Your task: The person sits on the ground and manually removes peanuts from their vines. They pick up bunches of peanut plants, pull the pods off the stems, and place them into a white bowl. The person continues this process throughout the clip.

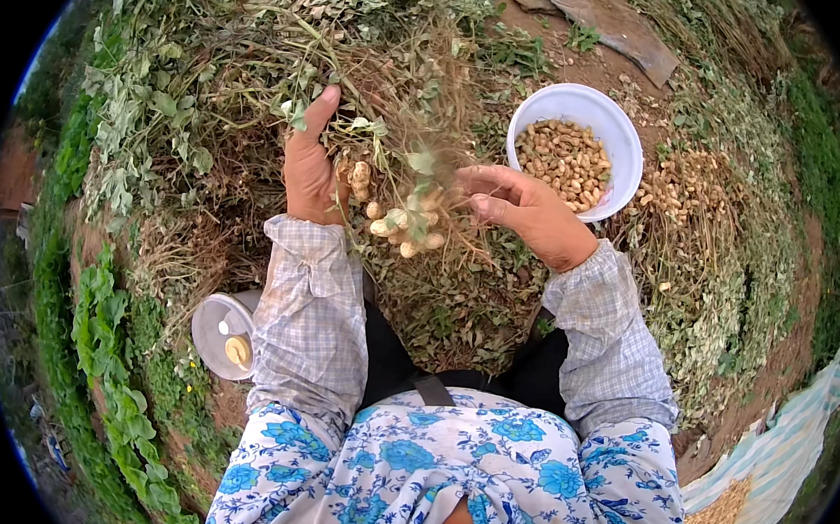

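My left hand (313, 167) holds an uprooted peanut plant by its stems, thumb raised, with the other fingers mostly hidden behind the leaves. A cluster of pale peanut pods (400, 228) hangs from this plant between my hands. My right hand (533, 215) is at the right side of the cluster, by the thin roots (469, 240). Its thumb and fingers are bent toward each other; blur hides whether they pinch anything. Just beyond that hand stands a white plastic tub (626, 149), partly filled with loose peanuts (562, 159).
Piled peanut vines (205, 101) spread ahead and to the left. More plants with pods (688, 186) lie right of the tub. A clear plastic container (214, 335) is beside my left forearm. A striped sheet (780, 440) at lower right bears a tan heap (716, 516).
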### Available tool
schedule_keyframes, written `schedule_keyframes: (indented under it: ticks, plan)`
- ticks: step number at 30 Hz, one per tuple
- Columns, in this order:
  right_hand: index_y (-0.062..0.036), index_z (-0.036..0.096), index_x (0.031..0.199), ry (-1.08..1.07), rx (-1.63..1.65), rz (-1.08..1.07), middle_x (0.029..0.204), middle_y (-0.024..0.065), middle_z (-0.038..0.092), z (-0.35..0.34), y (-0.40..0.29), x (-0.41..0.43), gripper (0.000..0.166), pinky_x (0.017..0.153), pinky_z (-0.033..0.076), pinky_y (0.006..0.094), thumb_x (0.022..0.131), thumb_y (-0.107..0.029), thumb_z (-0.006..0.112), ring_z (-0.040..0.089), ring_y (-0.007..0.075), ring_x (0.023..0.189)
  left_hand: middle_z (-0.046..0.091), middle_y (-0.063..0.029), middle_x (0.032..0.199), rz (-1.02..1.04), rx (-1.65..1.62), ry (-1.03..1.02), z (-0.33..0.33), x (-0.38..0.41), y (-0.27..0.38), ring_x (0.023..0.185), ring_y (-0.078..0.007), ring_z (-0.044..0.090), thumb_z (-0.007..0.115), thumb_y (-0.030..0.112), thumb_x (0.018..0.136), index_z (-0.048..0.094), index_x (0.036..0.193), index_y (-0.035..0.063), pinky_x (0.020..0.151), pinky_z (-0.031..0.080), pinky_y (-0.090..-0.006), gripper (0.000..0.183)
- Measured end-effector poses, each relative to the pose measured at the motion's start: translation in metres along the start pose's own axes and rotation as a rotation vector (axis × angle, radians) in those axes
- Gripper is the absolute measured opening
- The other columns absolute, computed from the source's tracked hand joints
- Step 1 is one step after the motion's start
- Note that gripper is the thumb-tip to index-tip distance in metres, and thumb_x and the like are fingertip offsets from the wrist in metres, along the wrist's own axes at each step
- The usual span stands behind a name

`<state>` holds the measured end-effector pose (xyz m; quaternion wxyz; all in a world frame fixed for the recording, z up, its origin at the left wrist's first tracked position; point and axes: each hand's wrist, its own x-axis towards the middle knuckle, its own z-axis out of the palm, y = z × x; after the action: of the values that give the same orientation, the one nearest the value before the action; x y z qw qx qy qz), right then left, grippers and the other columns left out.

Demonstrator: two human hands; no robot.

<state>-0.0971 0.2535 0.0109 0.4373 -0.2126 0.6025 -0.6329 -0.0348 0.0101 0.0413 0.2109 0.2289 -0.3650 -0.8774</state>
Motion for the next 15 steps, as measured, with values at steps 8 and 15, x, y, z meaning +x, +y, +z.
schedule_keyframes:
  ticks: [8,15]
  plan:
    - [-0.0009,0.062,0.114,0.268,-0.167,-0.136,0.095,0.0034,0.065,0.01,0.017,0.011,0.022,0.078,0.051,0.0276,0.095,-0.013,0.061,0.063,0.0109,0.087,0.071,-0.0125,0.096,0.008,-0.056,0.037,0.001,0.006,-0.008,0.079,-0.0235,0.071,0.074,0.01,0.083,0.065,0.106,-0.0029,0.069,0.06,-0.0371,0.028]
    - [-0.0028,0.063,0.108,0.898,-1.262,-0.342,0.105,0.0145,0.064,-0.087,0.025,0.007,0.023,0.082,0.051,0.0377,0.088,-0.014,0.064,0.062,0.0281,0.097,0.063,-0.0112,0.105,0.181,0.017,0.104,-0.004,0.023,-0.021,0.09,-0.0184,0.063,0.081,0.008,0.078,0.053,0.117,-0.0053,0.079,0.054,-0.0345,0.05]
